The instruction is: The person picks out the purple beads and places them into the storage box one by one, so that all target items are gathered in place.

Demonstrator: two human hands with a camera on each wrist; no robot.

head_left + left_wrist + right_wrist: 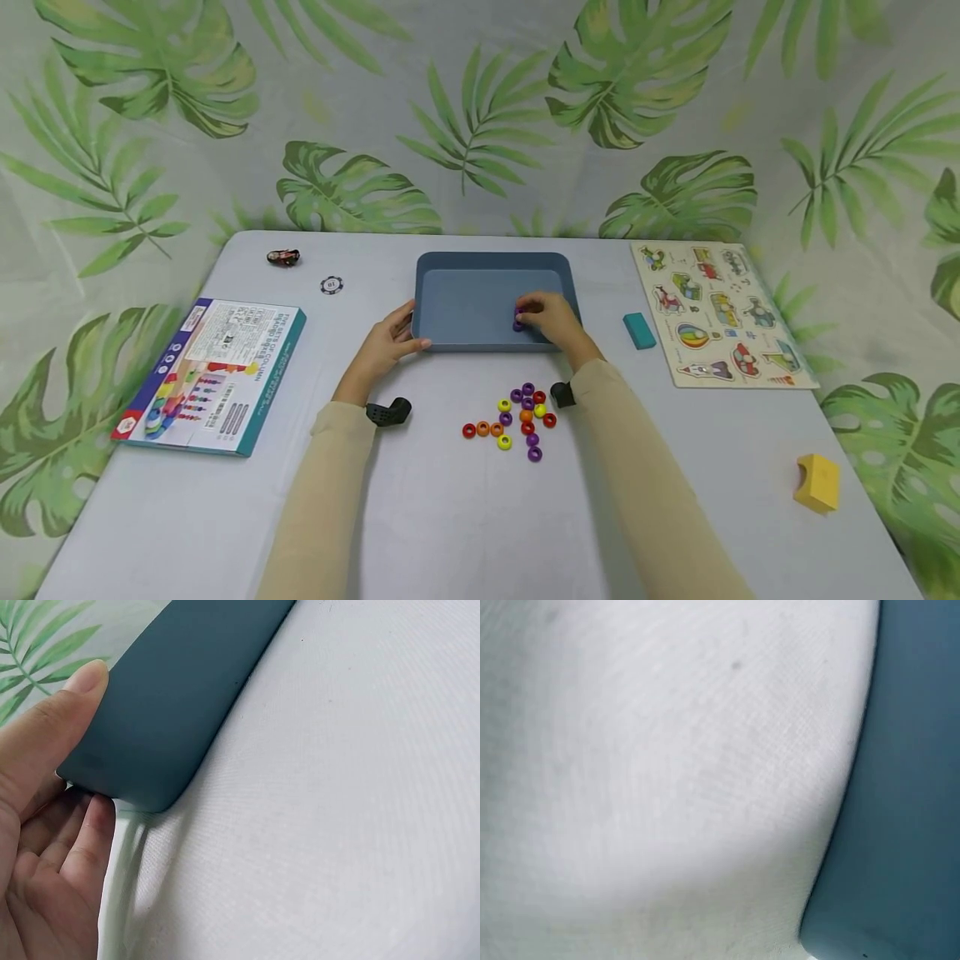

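A blue-grey tray (480, 304) lies on the white table. My left hand (384, 346) holds its front left corner; in the left wrist view the thumb (88, 679) lies against the tray wall (180, 697) and the fingers bend around the corner. Over the tray's right part, my right hand (551, 321) pinches a purple bead (518, 313) at its fingertips. Another purple bead (517, 327) shows just below it, partly covered. The right wrist view catches only the tray's wall (915, 780) and tablecloth. Loose red, orange, yellow and purple beads (527, 428) lie in front of the tray.
To the left are a boxed bead toy (217, 375), a poker chip (332, 285) and a small dark toy (283, 257). On the right lie a teal block (639, 331), a wooden picture puzzle (723, 317) and a yellow block (819, 483). Leaf-patterned cloth (480, 117) hangs behind.
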